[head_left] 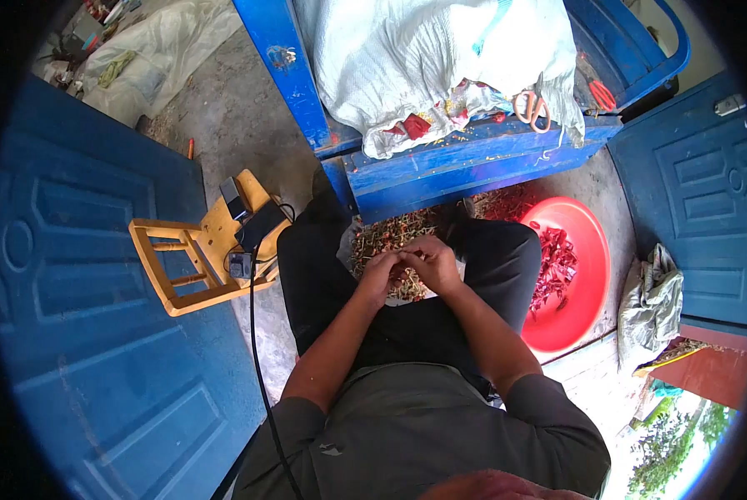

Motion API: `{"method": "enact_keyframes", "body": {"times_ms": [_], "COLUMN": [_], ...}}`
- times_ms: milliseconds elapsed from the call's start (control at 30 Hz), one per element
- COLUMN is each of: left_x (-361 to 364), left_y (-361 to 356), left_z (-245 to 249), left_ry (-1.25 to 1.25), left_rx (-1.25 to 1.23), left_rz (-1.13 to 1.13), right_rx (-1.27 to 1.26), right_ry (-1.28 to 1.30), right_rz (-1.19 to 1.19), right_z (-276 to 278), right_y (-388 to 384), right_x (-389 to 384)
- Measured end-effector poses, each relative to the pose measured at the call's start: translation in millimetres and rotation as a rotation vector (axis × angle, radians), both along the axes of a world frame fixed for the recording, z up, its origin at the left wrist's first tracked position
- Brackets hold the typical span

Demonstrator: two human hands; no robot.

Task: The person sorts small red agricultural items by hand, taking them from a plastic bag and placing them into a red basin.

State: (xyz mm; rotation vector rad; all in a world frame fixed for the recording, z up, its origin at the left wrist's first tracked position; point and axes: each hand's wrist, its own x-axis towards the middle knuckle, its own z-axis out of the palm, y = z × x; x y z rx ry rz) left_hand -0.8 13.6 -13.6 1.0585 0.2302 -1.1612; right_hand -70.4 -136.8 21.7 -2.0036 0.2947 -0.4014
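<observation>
My left hand [378,277] and my right hand [435,263] meet between my knees, their fingers closed and fingertips touching. Whatever they pinch is too small and too covered to make out. Under them lies a heap of stems and bits [390,236], apparently from dried chillies, on a pale sheet or bag. Right of my right knee stands a red plastic basin [594,283] with cut, dark red dried chilli pieces [557,265] in it.
Ahead, a blue metal cart [482,171] bears a white woven sack [432,62], pink-handled scissors [532,112] and a red-handled tool [602,95]. At left, a wooden chair [194,258] carries black devices with a cable. Blue doors [98,275] flank me; a crumpled sack [650,300] hangs right.
</observation>
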Motion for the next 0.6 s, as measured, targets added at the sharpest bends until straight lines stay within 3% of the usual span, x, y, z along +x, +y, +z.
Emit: {"method": "enact_keyframes", "body": {"times_ms": [33, 100, 167, 233, 300, 367, 467, 600], "left_x": [2, 3, 2, 3, 4, 6, 6, 3], "left_y": [-1, -4, -6, -10, -12, -15, -18, -24], "left_z": [0, 0, 0, 1, 0, -2, -11, -11], "left_ry": [0.004, 0.010, 0.027, 0.041, 0.026, 0.031, 0.018, -0.006], "left_rx": [0.005, 0.033, 0.040, 0.048, 0.051, 0.061, 0.043, 0.012], "left_rz": [-0.001, -0.046, -0.043, -0.038, -0.028, -0.017, -0.001, -0.014], "right_rx": [0.005, 0.427, 0.482, 0.786, 0.879, 1.203, 1.404, 1.386], "right_ry": [0.004, 0.175, 0.209, 0.475, 0.494, 0.512, 0.472, 0.456], "right_rz": [-0.001, -0.073, -0.071, -0.173, -0.146, -0.157, -0.255, -0.402], "right_z": [-3, -14, -33, -32, -33, -33, -38, -46], "right_y": [-2, -7, -14, -20, -26, -29, -28, -27], "right_x": [0, -1, -3, -1, 0, 1, 2, 3]}}
